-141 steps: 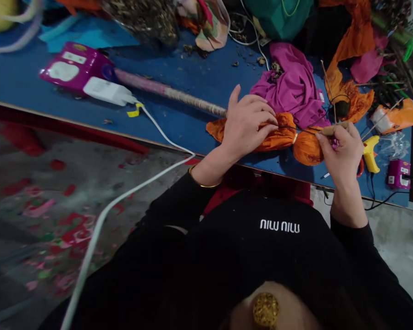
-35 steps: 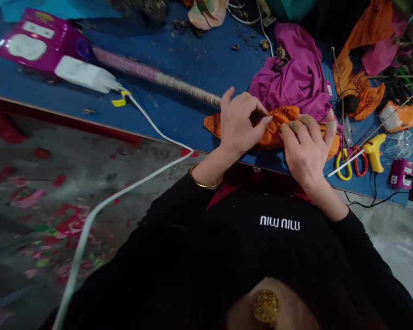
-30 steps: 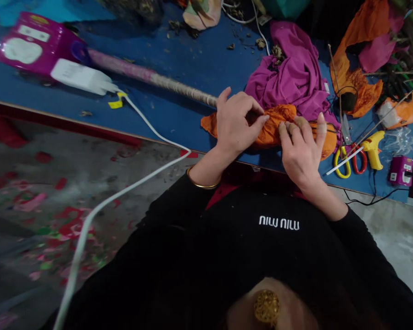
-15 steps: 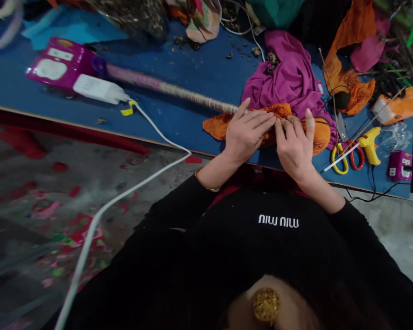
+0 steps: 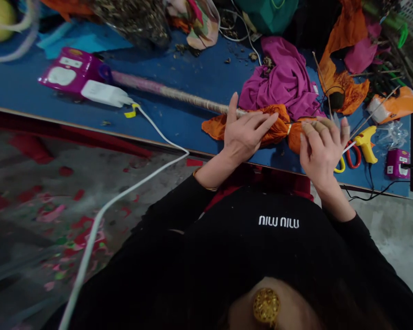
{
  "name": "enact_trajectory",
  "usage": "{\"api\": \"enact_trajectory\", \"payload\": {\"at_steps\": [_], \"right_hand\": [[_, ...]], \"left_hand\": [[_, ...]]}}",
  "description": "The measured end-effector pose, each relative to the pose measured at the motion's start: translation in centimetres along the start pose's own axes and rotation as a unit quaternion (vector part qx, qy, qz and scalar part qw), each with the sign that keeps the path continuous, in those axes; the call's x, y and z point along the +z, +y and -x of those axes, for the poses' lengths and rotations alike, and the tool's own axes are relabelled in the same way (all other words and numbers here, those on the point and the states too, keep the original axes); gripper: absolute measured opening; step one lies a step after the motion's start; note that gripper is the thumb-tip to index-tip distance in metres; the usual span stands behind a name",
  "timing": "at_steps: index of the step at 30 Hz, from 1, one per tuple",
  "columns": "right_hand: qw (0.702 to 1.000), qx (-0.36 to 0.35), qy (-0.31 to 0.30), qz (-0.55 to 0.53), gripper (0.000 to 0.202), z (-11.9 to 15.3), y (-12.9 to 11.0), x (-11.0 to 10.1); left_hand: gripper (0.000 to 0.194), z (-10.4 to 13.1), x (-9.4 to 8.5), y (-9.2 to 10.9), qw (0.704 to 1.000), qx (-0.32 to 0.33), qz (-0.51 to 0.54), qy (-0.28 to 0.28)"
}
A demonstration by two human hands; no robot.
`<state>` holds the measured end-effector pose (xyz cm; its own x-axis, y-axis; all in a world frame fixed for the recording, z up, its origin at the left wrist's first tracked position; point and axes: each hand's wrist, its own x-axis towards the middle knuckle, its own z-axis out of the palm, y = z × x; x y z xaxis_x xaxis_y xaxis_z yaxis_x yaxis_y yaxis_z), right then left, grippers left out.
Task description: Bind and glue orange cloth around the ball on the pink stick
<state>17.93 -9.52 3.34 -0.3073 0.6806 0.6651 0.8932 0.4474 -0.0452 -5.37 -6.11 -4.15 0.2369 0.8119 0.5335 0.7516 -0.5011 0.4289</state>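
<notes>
An orange cloth bundle [image 5: 274,118] with dark markings lies at the table's near edge, gathered by a thin pale tie [image 5: 289,129]. To its left runs a long stick [image 5: 192,98] wound with pale cord, its right end passing under the cloth. My left hand [image 5: 245,132] holds the bundle near that end, little finger raised and the other fingers reaching right over the cloth. My right hand [image 5: 322,149] rests over the bundle's rounded right part, fingers spread and bent. Its palm side is hidden. Beyond the bundle lies crumpled magenta fabric [image 5: 282,80].
Scissors [image 5: 354,158] with red and yellow handles and a yellow glue gun [image 5: 367,144] lie right of my right hand. A purple power strip [image 5: 69,73] with a white cable [image 5: 124,192] sits at left. Another purple socket block [image 5: 398,163] stands far right.
My right hand has moved right, away from my left hand, along the bundle, baring the pale tie. My left hand stays on the cloth. The view has shifted slightly.
</notes>
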Motion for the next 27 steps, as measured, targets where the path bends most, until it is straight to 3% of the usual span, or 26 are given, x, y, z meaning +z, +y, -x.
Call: {"api": "enact_trajectory", "payload": {"at_steps": [5,10,17,23,27], "right_hand": [[0.996,0.011,-0.055,-0.066,0.035,0.6,-0.4,1.4],[0.995,0.022,-0.071,-0.070,0.035,1.1,-0.2,1.9],[0.991,0.040,-0.076,-0.098,0.033,1.8,-0.2,3.2],[0.996,0.026,-0.046,-0.076,0.033,1.9,-0.1,3.8],[0.997,0.028,-0.035,-0.069,0.033,1.9,-0.3,3.8]], "left_hand": [[0.037,0.4,-0.9,1.5,0.999,0.014,-0.023,-0.030],[0.051,0.3,-0.7,3.1,0.998,0.022,-0.007,-0.063],[0.034,0.3,0.4,2.6,0.997,0.066,-0.022,0.016],[0.035,0.3,0.1,2.8,0.999,0.031,-0.013,-0.017],[0.046,0.6,-0.4,3.0,1.000,0.015,0.002,-0.014]]}}
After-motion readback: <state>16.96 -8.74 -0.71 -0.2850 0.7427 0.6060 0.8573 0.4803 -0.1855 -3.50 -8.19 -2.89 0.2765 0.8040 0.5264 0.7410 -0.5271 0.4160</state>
